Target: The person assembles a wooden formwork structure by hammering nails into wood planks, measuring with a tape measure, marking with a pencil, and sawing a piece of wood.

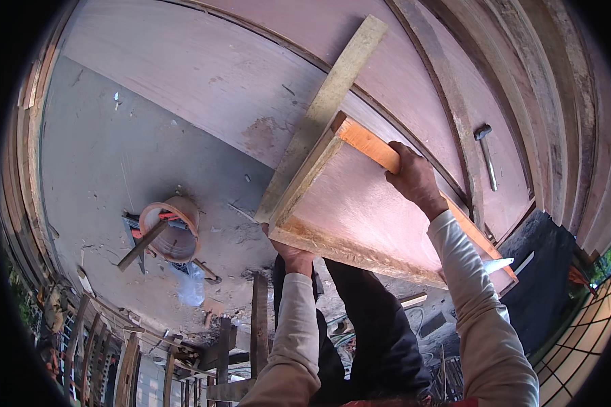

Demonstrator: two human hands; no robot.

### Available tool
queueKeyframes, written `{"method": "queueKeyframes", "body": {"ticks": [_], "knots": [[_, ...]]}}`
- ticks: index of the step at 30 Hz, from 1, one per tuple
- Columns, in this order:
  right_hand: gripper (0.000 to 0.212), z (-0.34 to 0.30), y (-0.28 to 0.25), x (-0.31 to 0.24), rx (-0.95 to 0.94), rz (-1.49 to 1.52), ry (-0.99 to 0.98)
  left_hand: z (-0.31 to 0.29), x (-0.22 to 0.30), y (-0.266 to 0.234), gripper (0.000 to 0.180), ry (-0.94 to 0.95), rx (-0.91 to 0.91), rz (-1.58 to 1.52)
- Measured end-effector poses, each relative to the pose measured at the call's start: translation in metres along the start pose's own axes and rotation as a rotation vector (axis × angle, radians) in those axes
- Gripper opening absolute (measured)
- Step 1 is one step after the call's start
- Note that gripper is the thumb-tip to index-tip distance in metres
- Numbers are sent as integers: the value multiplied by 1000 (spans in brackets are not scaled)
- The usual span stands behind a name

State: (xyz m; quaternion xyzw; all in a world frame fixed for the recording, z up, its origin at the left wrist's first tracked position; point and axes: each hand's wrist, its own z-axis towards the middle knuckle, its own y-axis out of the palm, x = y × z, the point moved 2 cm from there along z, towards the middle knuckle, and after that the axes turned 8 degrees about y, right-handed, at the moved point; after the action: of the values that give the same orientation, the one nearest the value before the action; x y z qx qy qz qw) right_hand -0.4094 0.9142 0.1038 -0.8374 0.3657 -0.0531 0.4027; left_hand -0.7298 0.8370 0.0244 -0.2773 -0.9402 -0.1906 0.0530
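Left hand (293, 256) gripping panel (373, 210) at near corner, fingers curled under the edge. Right hand (412, 175) clamped on far orange edge, fingers wrapped over. Panel tilted, resting on plank (326, 102) across big sheet (204, 74). Best kept level, both grips firm, near corner clear of bucket (173, 227) below; hammer (485, 152) lying to the right.

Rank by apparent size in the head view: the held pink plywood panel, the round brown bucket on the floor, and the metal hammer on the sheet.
1. Pink plywood panel, by far the largest, though nearest the camera.
2. Round brown bucket.
3. Metal hammer, thin and smallest.
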Motion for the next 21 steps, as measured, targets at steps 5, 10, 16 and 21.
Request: {"method": "queueKeyframes", "body": {"ticks": [5,10,16,21], "knots": [[59,-12,2,-2,92,26,-97,12,2,-14,74,32,43,83],[51,-13,37,-21,158,84,-160,19,26,-36,80,106,113,267],[39,-8,55,-20,256,98,-122,14,29,-14,91,82,30,316],[52,-11,38,-14,107,230,-199,14,44,-32,95,187,-254,296]]}}
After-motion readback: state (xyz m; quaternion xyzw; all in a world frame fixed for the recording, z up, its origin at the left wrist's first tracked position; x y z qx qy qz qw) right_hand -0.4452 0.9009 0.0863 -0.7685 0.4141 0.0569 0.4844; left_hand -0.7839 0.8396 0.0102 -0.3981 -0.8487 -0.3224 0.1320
